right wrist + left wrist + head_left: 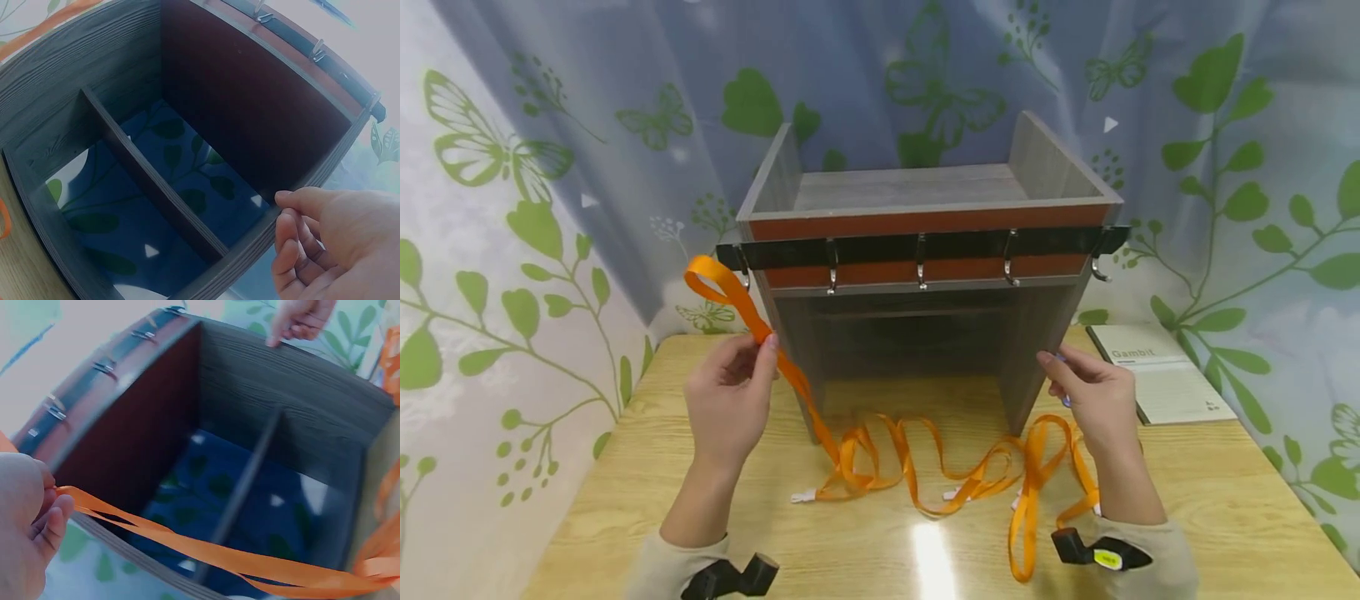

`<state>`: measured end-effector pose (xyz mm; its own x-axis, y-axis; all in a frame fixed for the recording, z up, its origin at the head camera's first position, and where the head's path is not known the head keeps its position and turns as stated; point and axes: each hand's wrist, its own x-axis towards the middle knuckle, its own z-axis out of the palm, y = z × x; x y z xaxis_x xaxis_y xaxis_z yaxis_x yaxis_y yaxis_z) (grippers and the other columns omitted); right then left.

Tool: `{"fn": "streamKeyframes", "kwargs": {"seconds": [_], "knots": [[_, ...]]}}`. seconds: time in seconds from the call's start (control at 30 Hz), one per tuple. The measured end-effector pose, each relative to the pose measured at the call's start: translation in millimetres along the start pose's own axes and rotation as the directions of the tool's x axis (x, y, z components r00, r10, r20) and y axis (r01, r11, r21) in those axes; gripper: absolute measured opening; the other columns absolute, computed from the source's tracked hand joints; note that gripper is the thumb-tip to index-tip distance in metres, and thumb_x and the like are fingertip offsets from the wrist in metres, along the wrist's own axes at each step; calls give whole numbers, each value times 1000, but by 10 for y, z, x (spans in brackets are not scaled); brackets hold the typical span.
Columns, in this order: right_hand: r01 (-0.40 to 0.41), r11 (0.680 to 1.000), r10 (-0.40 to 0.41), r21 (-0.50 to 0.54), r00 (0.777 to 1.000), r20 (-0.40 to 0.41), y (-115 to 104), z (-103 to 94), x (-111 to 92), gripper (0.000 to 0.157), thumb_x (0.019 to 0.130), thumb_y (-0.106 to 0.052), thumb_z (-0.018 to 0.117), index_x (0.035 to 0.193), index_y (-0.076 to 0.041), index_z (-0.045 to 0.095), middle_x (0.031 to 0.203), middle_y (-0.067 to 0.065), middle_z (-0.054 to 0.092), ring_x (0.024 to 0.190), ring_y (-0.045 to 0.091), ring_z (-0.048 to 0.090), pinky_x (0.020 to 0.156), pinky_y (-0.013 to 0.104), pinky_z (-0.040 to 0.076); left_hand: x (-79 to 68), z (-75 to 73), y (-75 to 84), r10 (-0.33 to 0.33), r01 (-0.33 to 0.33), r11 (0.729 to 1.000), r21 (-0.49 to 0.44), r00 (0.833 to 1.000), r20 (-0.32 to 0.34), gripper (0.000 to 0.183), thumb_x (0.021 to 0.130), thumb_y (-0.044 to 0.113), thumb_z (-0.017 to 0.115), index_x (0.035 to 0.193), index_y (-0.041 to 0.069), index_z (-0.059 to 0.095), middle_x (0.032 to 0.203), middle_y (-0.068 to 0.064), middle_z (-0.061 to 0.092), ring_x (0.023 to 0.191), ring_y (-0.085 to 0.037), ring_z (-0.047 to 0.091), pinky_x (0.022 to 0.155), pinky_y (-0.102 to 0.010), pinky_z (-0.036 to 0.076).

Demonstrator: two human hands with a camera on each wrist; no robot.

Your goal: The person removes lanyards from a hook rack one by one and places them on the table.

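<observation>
My left hand (733,396) pinches an orange lanyard (752,321) between thumb and fingers, left of the hook rail. Its looped end sticks up above the hand, beside the leftmost hook. From there the strap runs down to the tabletop, as a taut band in the left wrist view. A grey wooden shelf unit (1045,333) stands in front of me. Across its red-brown front board goes a black rail (880,248) with several metal hooks. My right hand (337,244) has loosely bent fingers, nothing visible between them, its fingertips right at the unit's right side panel.
More orange lanyards (977,483) with white clips lie tangled on the wooden table (625,500) before the unit. A notebook marked Gambit (1161,375) lies at the back right. Behind hangs a blue-grey curtain (865,75) with green leaves and butterflies.
</observation>
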<state>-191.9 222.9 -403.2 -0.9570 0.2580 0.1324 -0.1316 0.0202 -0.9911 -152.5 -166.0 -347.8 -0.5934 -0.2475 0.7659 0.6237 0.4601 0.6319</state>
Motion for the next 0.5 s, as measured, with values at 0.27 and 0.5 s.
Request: {"fn": "streamKeyframes", "kwargs": {"seconds": [0.27, 0.5], "knots": [[4, 1000, -4, -15, 1000, -5, -14, -4, -12, 37, 85, -18, 80, 117, -1, 74, 71, -11, 73, 56, 5, 61, 62, 16, 56, 136, -145, 332, 115, -115, 988, -102, 993, 2, 3, 82, -11, 71, 85, -10, 69, 74, -3, 66, 60, 0, 59, 60, -10, 50], [5, 1000, -5, 4, 1000, 0, -4, -2, -6, 35, 85, -16, 80, 116, -2, 74, 71, -12, 73, 55, 5, 61, 62, 17, 56, 31, -150, 392, 113, -108, 990, -95, 993, 46, 13, 80, -12, 67, 89, -5, 73, 78, 1, 67, 62, -1, 58, 61, -11, 51]]}}
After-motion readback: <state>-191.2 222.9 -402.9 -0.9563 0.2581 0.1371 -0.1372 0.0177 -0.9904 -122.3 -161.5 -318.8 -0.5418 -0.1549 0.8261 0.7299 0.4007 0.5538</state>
